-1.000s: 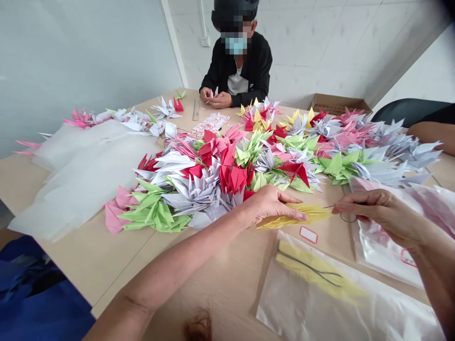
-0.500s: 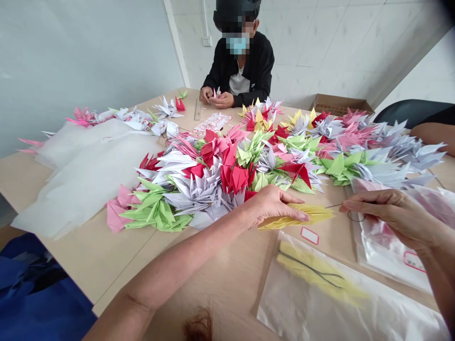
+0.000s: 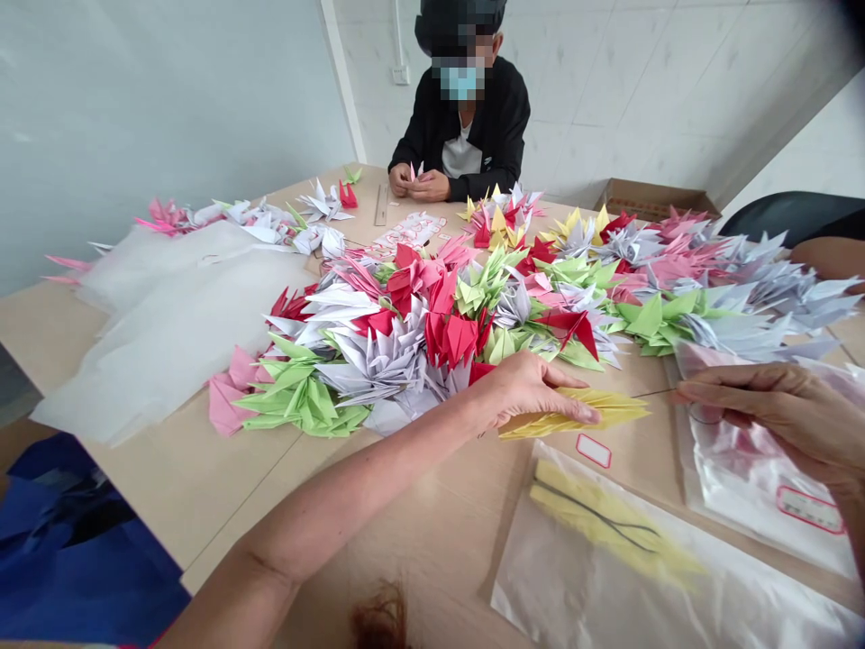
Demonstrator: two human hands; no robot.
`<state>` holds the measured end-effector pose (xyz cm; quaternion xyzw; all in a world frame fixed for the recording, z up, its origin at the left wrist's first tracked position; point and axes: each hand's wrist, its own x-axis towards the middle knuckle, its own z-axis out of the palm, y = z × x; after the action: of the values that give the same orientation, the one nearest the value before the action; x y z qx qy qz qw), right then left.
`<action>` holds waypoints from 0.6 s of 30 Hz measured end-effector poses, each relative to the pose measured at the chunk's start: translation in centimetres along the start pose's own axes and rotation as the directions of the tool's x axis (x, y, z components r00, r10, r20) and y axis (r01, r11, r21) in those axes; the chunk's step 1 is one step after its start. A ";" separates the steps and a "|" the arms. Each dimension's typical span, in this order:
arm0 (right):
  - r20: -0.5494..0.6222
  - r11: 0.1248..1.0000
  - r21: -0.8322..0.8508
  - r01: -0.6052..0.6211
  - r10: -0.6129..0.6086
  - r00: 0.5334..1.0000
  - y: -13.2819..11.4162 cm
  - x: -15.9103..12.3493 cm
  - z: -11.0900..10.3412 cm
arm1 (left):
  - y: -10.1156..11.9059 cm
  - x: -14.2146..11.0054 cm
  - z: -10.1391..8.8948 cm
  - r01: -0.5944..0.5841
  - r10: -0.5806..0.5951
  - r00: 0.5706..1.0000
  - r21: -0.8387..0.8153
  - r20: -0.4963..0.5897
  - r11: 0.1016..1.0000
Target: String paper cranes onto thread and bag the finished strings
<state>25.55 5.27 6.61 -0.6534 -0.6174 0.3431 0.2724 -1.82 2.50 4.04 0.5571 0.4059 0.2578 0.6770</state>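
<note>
My left hand (image 3: pixel 531 389) grips a stack of folded yellow paper pieces (image 3: pixel 595 413) just above the wooden table (image 3: pixel 203 487), fingers closed along its top. My right hand (image 3: pixel 770 410) is pinched on a thin dark wire (image 3: pixel 659 393) that runs out of the yellow stack's right tip, with a small loop under the fingers. Below the hands lies a clear plastic bag (image 3: pixel 608 577) holding another yellow stack with a dark wire.
A big heap of red, white, green, pink and yellow folded paper pieces (image 3: pixel 473 315) covers the table's middle. Translucent bags (image 3: pixel 168 333) lie at left, more bags (image 3: pixel 757 478) at right. A person in a black jacket (image 3: pixel 466 135) folds paper at the far side. A cardboard box (image 3: pixel 655 196) stands behind.
My right hand has drawn to the right, pulling more wire out of the yellow stack. My left hand holds the stack in about the same place.
</note>
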 end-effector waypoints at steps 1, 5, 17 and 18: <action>0.012 0.999 0.037 -0.039 0.039 0.999 0.2 0.1 -0.1 | 0.0 0.0 0.0 -0.003 0.003 1.000 0.004 0.000 1.000; 0.056 0.979 0.127 -0.162 0.156 0.986 0.7 0.4 -0.6 | 0.2 0.0 0.0 0.013 -0.013 1.000 0.004 0.009 1.000; -0.045 0.977 0.144 -0.155 0.163 0.986 -0.1 0.5 -0.1 | 0.1 0.2 0.3 0.079 -0.076 0.997 -0.125 0.025 0.989; -0.053 0.978 0.142 -0.154 0.163 0.985 -0.2 0.4 -0.1 | 0.1 0.2 0.2 0.076 -0.074 0.997 -0.120 0.022 0.990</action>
<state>25.50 5.72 6.72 -0.6910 -0.5290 0.3842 0.3085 -1.51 2.52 4.09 0.5018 0.4044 0.2512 0.7222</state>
